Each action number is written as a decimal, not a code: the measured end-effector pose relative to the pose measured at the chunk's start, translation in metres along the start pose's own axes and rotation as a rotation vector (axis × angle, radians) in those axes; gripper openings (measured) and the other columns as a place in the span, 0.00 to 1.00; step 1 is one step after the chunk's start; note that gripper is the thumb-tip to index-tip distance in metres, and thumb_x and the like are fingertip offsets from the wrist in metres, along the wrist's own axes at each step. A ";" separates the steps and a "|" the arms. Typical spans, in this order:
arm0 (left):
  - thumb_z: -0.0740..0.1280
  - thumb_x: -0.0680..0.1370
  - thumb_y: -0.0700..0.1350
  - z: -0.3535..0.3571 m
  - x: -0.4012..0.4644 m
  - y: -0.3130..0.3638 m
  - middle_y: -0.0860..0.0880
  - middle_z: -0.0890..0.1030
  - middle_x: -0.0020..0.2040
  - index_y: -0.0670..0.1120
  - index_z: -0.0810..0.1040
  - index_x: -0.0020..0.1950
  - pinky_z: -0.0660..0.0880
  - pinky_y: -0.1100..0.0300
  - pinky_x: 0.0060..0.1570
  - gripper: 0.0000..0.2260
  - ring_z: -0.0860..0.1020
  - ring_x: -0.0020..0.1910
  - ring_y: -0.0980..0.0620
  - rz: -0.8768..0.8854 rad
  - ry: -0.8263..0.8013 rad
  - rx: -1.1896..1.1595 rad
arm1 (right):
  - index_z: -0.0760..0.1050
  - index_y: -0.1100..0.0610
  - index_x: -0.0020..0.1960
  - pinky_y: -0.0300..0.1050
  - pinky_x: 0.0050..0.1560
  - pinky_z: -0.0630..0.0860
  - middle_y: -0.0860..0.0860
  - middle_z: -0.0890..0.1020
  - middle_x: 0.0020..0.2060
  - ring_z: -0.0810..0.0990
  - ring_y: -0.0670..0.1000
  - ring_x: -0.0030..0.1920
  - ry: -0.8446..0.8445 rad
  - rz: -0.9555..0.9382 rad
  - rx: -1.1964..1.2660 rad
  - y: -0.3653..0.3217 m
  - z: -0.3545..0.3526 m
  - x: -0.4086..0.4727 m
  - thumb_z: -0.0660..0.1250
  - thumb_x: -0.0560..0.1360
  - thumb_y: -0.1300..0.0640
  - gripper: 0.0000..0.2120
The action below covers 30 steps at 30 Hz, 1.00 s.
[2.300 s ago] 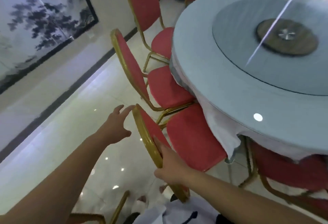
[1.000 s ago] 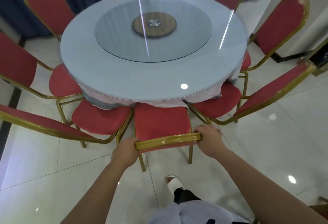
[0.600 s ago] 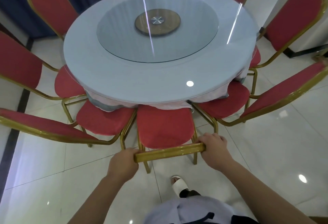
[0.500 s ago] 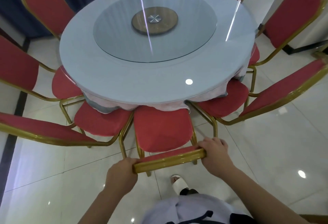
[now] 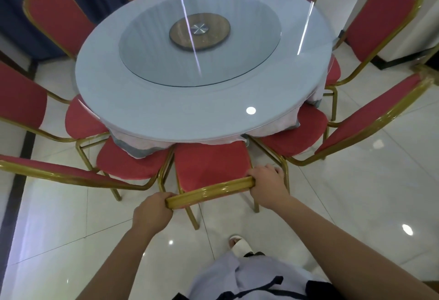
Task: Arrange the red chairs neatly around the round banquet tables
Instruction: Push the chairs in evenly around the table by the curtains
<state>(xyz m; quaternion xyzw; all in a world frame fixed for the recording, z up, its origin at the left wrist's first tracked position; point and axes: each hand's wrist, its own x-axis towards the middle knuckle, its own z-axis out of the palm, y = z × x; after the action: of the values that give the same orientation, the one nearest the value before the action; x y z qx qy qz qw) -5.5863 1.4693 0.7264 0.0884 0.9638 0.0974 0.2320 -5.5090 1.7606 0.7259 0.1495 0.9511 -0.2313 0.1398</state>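
Because you stand square behind the near chair, looking down its back, both hands can share its gold top rail, which lets you steer it straight rather than swing it.

Starting at the left, two red chairs sit angled toward the desk, their seats tucked partly under the hanging tablecloth; the nearer left chair has its gold frame just beside the frame of the one you hold, so there is little room to drift that way. Your left hand grasps the left end of the rail, fingers curled under it. Between your hands the red seat runs forward, and its front edge lies beneath the desk rim, so this chair looks nearly home and probably needs only squaring. Your right hand clasps the right end of the rail, fingers wrapped over the top.

Farther right, another seat is tucked under the cloth close to yours, and its back leans out toward the wall; one more red chair stands beyond it. On the desk the glass turntable sits centred. Your slippered foot is planted behind the chair's rear legs, clear of them.
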 end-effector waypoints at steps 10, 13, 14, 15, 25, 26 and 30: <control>0.62 0.73 0.39 0.008 -0.020 -0.004 0.57 0.81 0.48 0.60 0.80 0.59 0.74 0.60 0.40 0.21 0.78 0.43 0.55 0.024 -0.012 0.011 | 0.72 0.43 0.40 0.57 0.64 0.66 0.44 0.75 0.46 0.73 0.51 0.55 -0.039 0.000 -0.088 0.003 0.003 -0.028 0.60 0.73 0.61 0.12; 0.63 0.74 0.39 0.009 -0.023 -0.005 0.59 0.79 0.50 0.61 0.78 0.61 0.73 0.60 0.41 0.21 0.77 0.45 0.55 0.030 -0.015 0.007 | 0.77 0.40 0.51 0.56 0.63 0.65 0.42 0.76 0.49 0.72 0.50 0.57 -0.043 -0.016 -0.116 0.005 0.006 -0.029 0.61 0.72 0.60 0.16; 0.65 0.74 0.40 0.009 -0.023 -0.005 0.60 0.78 0.50 0.61 0.78 0.61 0.73 0.60 0.42 0.21 0.76 0.46 0.56 0.030 -0.020 -0.023 | 0.76 0.40 0.52 0.56 0.64 0.65 0.42 0.75 0.50 0.72 0.51 0.58 -0.069 -0.025 -0.100 0.004 0.002 -0.028 0.62 0.72 0.58 0.16; 0.67 0.73 0.40 0.009 -0.023 -0.007 0.60 0.77 0.50 0.60 0.77 0.62 0.74 0.60 0.43 0.22 0.76 0.47 0.57 0.025 -0.037 -0.087 | 0.76 0.39 0.53 0.56 0.65 0.64 0.42 0.75 0.50 0.72 0.51 0.59 -0.123 -0.037 -0.083 0.005 -0.003 -0.027 0.64 0.71 0.54 0.14; 0.71 0.76 0.40 -0.005 -0.050 -0.066 0.54 0.73 0.67 0.60 0.71 0.70 0.71 0.58 0.58 0.26 0.71 0.65 0.54 -0.208 0.034 -0.741 | 0.77 0.41 0.59 0.42 0.57 0.75 0.39 0.79 0.53 0.77 0.40 0.55 -0.410 -0.242 0.418 -0.066 -0.040 0.026 0.67 0.76 0.40 0.13; 0.71 0.76 0.40 -0.004 -0.054 -0.075 0.53 0.74 0.66 0.59 0.72 0.69 0.71 0.57 0.57 0.25 0.72 0.65 0.53 -0.246 0.070 -0.774 | 0.77 0.42 0.59 0.42 0.57 0.75 0.39 0.79 0.53 0.77 0.40 0.55 -0.408 -0.265 0.419 -0.079 -0.032 0.037 0.68 0.76 0.42 0.13; 0.71 0.76 0.40 -0.005 -0.071 -0.113 0.51 0.75 0.65 0.58 0.73 0.68 0.72 0.56 0.58 0.24 0.73 0.64 0.52 -0.363 0.136 -0.851 | 0.76 0.44 0.62 0.41 0.56 0.75 0.41 0.78 0.54 0.77 0.43 0.56 -0.464 -0.334 0.427 -0.142 0.004 0.061 0.70 0.75 0.45 0.17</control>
<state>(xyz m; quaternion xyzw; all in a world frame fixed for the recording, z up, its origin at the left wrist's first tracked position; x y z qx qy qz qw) -5.5408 1.3442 0.7352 -0.1912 0.8511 0.4475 0.1972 -5.6136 1.6518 0.7580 -0.0385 0.8357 -0.4721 0.2779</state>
